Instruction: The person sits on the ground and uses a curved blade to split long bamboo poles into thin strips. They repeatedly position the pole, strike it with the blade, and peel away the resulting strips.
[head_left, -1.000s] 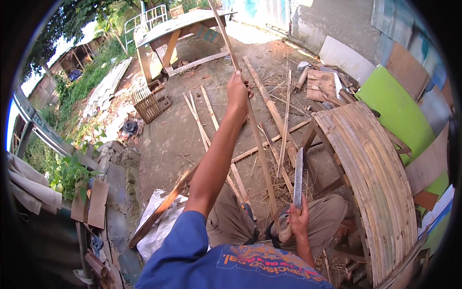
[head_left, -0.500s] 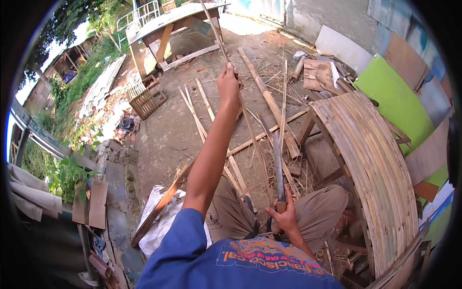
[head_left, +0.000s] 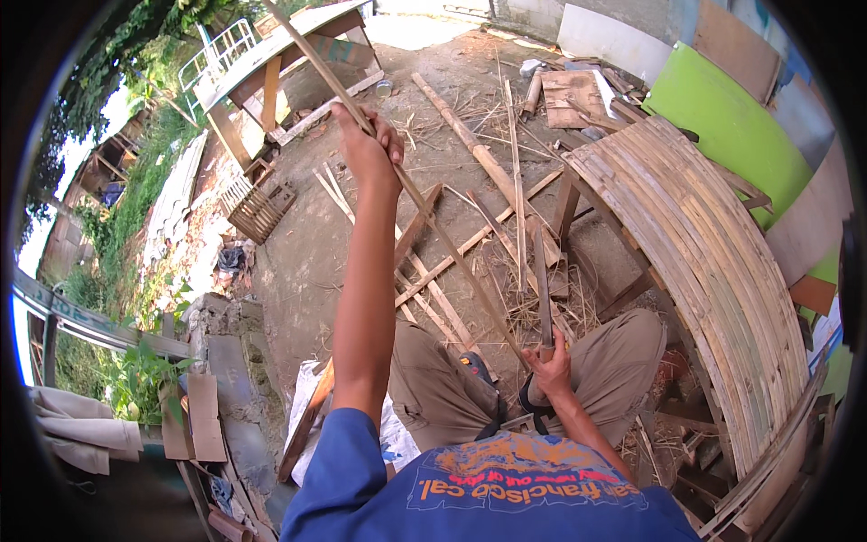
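My left hand [head_left: 370, 149], arm stretched forward, is closed around a long thin bamboo strip [head_left: 447, 244]. The strip slants from the upper left down toward my lap, and its lower end comes up against the fingers of my right hand [head_left: 550, 367]. That right hand is wrapped round the handle of a long-bladed knife [head_left: 543, 294], whose dark blade points forward. Both hands are over my bent knees, the right one between them. Whether the right fingers also grip the strip's end, I cannot tell.
A curved bench of bamboo slats [head_left: 691, 271] stands close on my right. Bamboo strips and a thick pole [head_left: 470, 135] lie on the ground ahead, among shavings. A table [head_left: 280, 59] stands far left, near a slatted crate [head_left: 253, 206]. A low broken wall [head_left: 226, 361] is at left.
My left hand has moved a little up and left, and the strip leans further left. The strip's lower end now meets my right hand. The whole view has shifted slightly.
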`<state>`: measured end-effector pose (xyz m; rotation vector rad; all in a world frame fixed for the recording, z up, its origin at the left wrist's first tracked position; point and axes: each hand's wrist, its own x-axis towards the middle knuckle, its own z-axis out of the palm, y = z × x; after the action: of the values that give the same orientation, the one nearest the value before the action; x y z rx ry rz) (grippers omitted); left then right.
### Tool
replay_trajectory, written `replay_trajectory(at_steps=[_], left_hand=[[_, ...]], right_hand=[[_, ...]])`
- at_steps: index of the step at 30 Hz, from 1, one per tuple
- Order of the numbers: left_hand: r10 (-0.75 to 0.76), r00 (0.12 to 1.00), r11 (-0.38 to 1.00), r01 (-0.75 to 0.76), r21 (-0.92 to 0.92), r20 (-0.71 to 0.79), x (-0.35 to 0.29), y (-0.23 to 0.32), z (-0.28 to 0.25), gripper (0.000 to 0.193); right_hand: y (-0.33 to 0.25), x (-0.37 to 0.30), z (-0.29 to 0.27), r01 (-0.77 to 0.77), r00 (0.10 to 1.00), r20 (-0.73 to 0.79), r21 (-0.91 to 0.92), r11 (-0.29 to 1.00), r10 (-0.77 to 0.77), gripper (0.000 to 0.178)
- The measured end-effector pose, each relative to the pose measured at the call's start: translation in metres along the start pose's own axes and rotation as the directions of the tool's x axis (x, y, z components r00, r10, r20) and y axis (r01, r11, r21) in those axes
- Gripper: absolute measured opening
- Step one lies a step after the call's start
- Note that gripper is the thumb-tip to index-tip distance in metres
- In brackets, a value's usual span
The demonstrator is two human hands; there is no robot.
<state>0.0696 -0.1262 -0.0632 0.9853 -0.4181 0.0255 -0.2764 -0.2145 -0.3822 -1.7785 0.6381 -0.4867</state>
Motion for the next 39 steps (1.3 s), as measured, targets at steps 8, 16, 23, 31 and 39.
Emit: replay_trajectory(at_steps=[8, 16, 23, 31, 39], left_hand=[[0.199, 0.963, 0.956, -0.151, 0.254, -0.179, -0.035, -0.061, 0.000, 0.055], [0.174, 0.977, 0.957, -0.138, 0.256, -0.125, -0.069, -0.145, -0.044, 0.056], [0.291, 0.951, 0.932, -0.258, 0.254, -0.102, -0.074, -0.138, -0.047, 0.054], [0.220, 0.976, 0.928, -0.207, 0.309, -0.005, -0.107, -0.135, -0.065, 0.057], [0.140, 0.986, 0.984, -0.127, 0.127, -0.095, -0.155, -0.119, -0.065, 0.050]], right_hand=[[0.039, 0.002, 0.001, -0.231, 0.965, -0.115, 0.064, 0.971, 0.237, 0.068], [0.034, 0.000, 0.011, -0.041, 0.997, -0.065, -0.128, 0.991, 0.033, 0.058], [-0.005, -0.003, 0.011, -0.093, 0.991, 0.092, -0.086, 0.992, 0.101, 0.055], [-0.067, 0.019, 0.030, 0.130, 0.991, 0.027, -0.046, 0.990, -0.128, 0.054], [-0.116, 0.060, 0.069, 0.221, 0.957, 0.195, -0.006, 0.975, -0.216, 0.063]])
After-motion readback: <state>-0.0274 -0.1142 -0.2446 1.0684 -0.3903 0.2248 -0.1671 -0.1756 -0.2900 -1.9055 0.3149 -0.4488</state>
